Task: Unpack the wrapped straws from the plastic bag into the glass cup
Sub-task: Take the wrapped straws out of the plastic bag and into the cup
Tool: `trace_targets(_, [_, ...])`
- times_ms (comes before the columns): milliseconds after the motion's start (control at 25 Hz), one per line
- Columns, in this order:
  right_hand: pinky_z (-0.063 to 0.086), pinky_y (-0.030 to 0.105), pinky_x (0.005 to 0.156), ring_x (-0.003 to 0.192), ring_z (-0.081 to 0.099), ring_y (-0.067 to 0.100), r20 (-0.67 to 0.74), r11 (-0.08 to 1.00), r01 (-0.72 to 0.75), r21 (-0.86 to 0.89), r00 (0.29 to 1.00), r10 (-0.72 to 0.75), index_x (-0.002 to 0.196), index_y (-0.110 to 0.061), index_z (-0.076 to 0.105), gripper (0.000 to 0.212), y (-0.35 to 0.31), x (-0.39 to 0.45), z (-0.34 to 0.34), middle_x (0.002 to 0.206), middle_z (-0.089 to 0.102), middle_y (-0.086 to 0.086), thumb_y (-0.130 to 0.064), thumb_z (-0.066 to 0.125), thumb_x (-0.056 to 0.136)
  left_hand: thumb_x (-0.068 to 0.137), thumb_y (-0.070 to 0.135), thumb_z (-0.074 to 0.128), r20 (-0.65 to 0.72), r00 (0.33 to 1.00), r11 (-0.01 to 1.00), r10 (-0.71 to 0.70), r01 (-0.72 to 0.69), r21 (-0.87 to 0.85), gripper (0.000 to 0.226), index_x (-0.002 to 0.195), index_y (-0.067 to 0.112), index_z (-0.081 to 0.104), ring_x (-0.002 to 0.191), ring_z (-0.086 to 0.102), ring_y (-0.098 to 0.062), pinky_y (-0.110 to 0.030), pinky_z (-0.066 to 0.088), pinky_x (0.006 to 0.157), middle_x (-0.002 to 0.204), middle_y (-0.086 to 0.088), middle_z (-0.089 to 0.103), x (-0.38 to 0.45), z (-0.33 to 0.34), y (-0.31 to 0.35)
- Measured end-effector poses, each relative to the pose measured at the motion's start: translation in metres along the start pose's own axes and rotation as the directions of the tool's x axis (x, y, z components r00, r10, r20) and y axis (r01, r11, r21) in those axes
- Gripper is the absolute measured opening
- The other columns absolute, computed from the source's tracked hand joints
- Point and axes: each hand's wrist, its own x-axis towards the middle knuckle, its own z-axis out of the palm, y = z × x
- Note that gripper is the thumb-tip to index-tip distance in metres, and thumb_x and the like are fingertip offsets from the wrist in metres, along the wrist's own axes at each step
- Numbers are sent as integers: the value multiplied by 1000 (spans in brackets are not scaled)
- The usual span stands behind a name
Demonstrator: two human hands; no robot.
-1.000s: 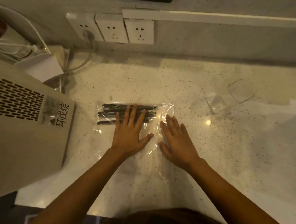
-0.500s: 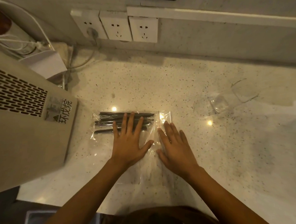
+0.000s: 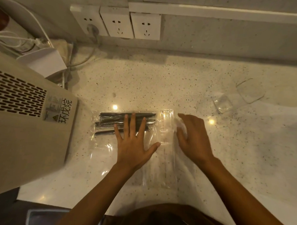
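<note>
So, progress report: basically nothing is unpacked yet. The clear plastic bag [image 3: 134,146] is lying flat on the speckled countertop [image 3: 163,82], and the whole bunch of dark wrapped straws [image 3: 109,120] is inside it, bundled at the far end on the left side, just beside the beige appliance [image 3: 23,131] with the vented top.

My left hand [image 3: 134,144] is flat on the bag, fingers spread out, fingertips lying across the straw bundle. It's pressing down, not gripping anything. My right hand [image 3: 192,140] is at the bag's right edge, by the folded strip that I'd guess is the flap or opening. The fingers are curled a bit over the plastic there, but honestly I can't tell whether I've actually got hold of the film or I'm just touching it.

The glass cup [image 3: 224,104] sits well apart, off to the far right of the counter, and it looks empty. There's another clear glass container [image 3: 250,92] just behind it.

So what's left: get the bag open, pull the straws out, and drop them in the cup. Pretty much the whole job. My guess is that slippery film is going to be the annoying part.
</note>
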Motion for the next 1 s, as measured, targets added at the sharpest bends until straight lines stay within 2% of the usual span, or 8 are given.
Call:
trace_targets(120, [51, 37, 93, 107, 60, 24, 78, 991, -49, 122, 996, 40, 139, -19, 53, 43, 8, 37, -15, 123, 64, 9, -12, 55, 97, 82, 85, 38, -17, 1000, 1000, 21, -21, 12, 101, 159, 23, 20, 155, -1, -36, -71, 5, 116, 169, -14, 4, -4, 5, 1])
trace_targets(320, [58, 39, 72, 74, 68, 21, 364, 999, -53, 5, 930, 48, 126, -33, 59, 42, 5, 86, -30, 98, 75, 7, -8, 53, 94, 81, 86, 40, -42, 999, 1000, 14, -13, 27, 104, 159, 21, 19, 155, 3, -38, -70, 7, 117, 168, -16, 8, -8, 11, 2])
trace_targets(480, [55, 30, 52, 67, 69, 27, 535, 974, -187, 129, 840, 90, 114, -28, 68, 45, -2, 108, -41, 84, 67, -15, 3, 65, 81, 81, 86, 39, -8, 1000, 999, 6, -5, 44, 103, 159, 23, 14, 155, 2, -39, -71, 7, 117, 168, -16, 5, -10, 17, 1])
trace_targets(560, [56, 32, 52, 62, 67, 27, 572, 970, -206, 129, 814, 97, 108, -24, 72, 43, -1, 115, -39, 83, 66, -12, 7, 62, 80, 81, 86, 39, 8, 1000, 999, 0, -1, 45, 103, 159, 23, 13, 155, 1, -39, -71, 7, 116, 168, -16, 4, -10, 20, 0])
trace_targets(640, [61, 39, 62, 69, 72, 28, 596, 975, -185, 122, 799, 77, 100, -27, 73, 41, 1, 119, -36, 92, 73, 1, 5, 59, 79, 81, 87, 39, 13, 1000, 999, -2, 2, 40, 104, 159, 22, 15, 155, 0, -39, -71, 6, 117, 168, -15, 4, -10, 23, -1])
trace_targets(720, [63, 41, 60, 66, 74, 31, 621, 969, -196, 148, 781, 63, 96, -26, 73, 36, 3, 121, -34, 93, 75, 9, 3, 60, 80, 81, 87, 38, 14, 1000, 999, -3, 3, 33, 104, 159, 23, 16, 155, 1, -39, -70, 5, 117, 168, -15, 5, -9, 24, -1])
trace_targets(880, [57, 32, 49, 53, 71, 26, 667, 949, -258, 178, 742, 76, 99, -17, 73, 22, 5, 125, -38, 79, 72, 8, -2, 68, 83, 81, 87, 37, 11, 1000, 999, 8, -8, 31, 104, 159, 21, 19, 154, 2, -39, -70, 6, 117, 168, -16, 7, -9, 26, -3])
trace_targets(1000, [54, 23, 53, 71, 69, 21, 654, 956, -192, 223, 757, -1, 94, -17, 75, 13, 7, 128, -37, 91, 72, 9, -9, 74, 83, 80, 87, 40, 3, 1000, 999, 7, -7, 42, 105, 159, 22, 15, 154, 2, -39, -70, 6, 117, 168, -16, 6, -9, 25, -3])
